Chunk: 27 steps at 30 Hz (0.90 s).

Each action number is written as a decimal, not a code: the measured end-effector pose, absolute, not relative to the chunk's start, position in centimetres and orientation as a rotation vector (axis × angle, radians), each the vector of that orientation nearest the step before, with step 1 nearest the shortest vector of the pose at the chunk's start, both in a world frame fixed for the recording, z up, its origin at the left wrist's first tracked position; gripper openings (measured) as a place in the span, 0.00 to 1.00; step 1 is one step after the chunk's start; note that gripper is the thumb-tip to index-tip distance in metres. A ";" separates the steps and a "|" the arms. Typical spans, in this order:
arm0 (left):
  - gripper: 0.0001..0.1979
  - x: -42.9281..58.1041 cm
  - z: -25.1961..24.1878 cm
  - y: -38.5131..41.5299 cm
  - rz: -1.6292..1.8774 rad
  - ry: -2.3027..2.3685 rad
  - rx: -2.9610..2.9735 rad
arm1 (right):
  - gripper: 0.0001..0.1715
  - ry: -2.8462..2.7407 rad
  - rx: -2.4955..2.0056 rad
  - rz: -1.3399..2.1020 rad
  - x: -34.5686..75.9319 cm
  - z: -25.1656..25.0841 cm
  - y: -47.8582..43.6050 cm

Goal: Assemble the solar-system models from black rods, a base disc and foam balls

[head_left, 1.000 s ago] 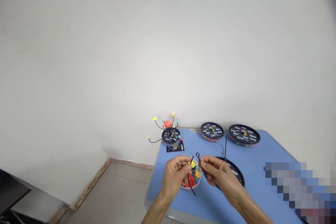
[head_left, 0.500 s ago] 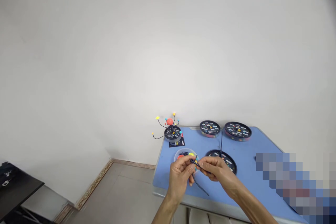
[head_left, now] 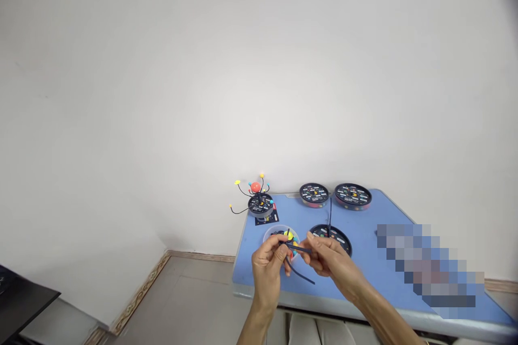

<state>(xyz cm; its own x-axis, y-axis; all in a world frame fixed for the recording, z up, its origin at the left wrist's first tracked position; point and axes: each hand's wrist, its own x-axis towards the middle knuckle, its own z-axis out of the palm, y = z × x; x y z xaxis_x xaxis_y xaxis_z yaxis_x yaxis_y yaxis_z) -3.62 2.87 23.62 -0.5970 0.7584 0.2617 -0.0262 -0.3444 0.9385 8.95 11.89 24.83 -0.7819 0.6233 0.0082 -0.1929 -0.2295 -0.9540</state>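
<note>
Above the front half of the blue table, my left hand (head_left: 267,264) pinches thin black rods near its fingertips. A curved black rod (head_left: 301,276) hangs from beneath the left fingers toward the lower right. Another black rod (head_left: 297,248) spans the gap to my right hand (head_left: 329,259), whose thumb and fingers are closed on its end. Behind the left fingers is a clear plastic bowl (head_left: 267,233) with a yellow ball (head_left: 288,235) and other small coloured parts. A round black base (head_left: 343,240), partly covered by the right hand, bears an upright black rod (head_left: 330,213).
A model with a red ball and coloured balls on curved arms (head_left: 256,187) stands at the table's back left, over a printed black card (head_left: 267,220). Two round black-topped boxes (head_left: 314,194) (head_left: 352,195) sit at the back. A blurred-out patch (head_left: 429,269) covers the right side.
The view has shifted slightly, so the table things appear further left. My hands are a little further apart, and more of the black rod between them shows.
</note>
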 end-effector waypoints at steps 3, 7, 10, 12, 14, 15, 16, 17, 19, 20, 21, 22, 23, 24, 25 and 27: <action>0.18 -3.5 23.5 2.7 2.027 1.353 0.941 | 0.33 -1.531 -0.517 2.121 9.6 23.4 11.2; 0.19 -3.0 23.3 2.4 2.011 1.384 0.931 | 0.33 -1.586 -0.423 2.191 10.2 22.0 10.0; 0.21 -2.4 23.0 2.2 2.001 1.413 0.941 | 0.33 -1.525 -0.380 2.269 10.3 21.7 9.1; 0.21 -2.0 22.7 1.9 1.978 1.428 0.952 | 0.32 -1.466 -0.372 2.300 10.3 21.5 8.8; 0.21 -1.6 22.4 1.8 1.980 1.439 0.951 | 0.31 -1.439 -0.382 2.307 10.2 21.0 8.6; 0.21 -1.4 22.2 1.8 1.994 1.438 0.947 | 0.31 -1.440 -0.383 2.316 10.1 20.7 8.5; 0.21 -1.2 22.0 1.7 2.014 1.434 0.939 | 0.31 -1.443 -0.380 2.327 10.0 20.4 8.5; 0.21 -1.1 21.8 1.8 2.035 1.430 0.928 | 0.31 -1.446 -0.374 2.340 9.9 20.1 8.5; 0.22 -0.9 21.5 1.8 2.055 1.431 0.906 | 0.31 -1.436 -0.351 2.366 9.8 19.6 8.4; 0.22 -0.9 21.5 1.9 2.053 1.433 0.901 | 0.31 -1.424 -0.344 2.373 9.8 19.5 8.4; 0.23 -0.8 21.5 1.9 2.040 1.434 0.903 | 0.30 -1.408 -0.346 2.375 9.8 19.4 8.4; 0.23 -0.8 21.5 2.0 2.020 1.434 0.912 | 0.29 -1.390 -0.354 2.381 9.9 19.3 8.4; 0.24 -0.8 21.5 2.0 1.994 1.434 0.926 | 0.27 -1.368 -0.362 2.392 10.0 19.3 8.3; 0.24 -0.8 21.6 2.0 1.966 1.439 0.940 | 0.26 -1.338 -0.371 2.404 10.0 19.3 8.3; 0.25 -0.7 21.6 2.1 1.940 1.450 0.951 | 0.25 -1.306 -0.375 2.423 10.1 19.3 8.3; 0.26 -0.6 21.6 2.2 1.915 1.487 0.971 | 0.24 -1.235 -0.363 2.475 10.2 19.3 8.3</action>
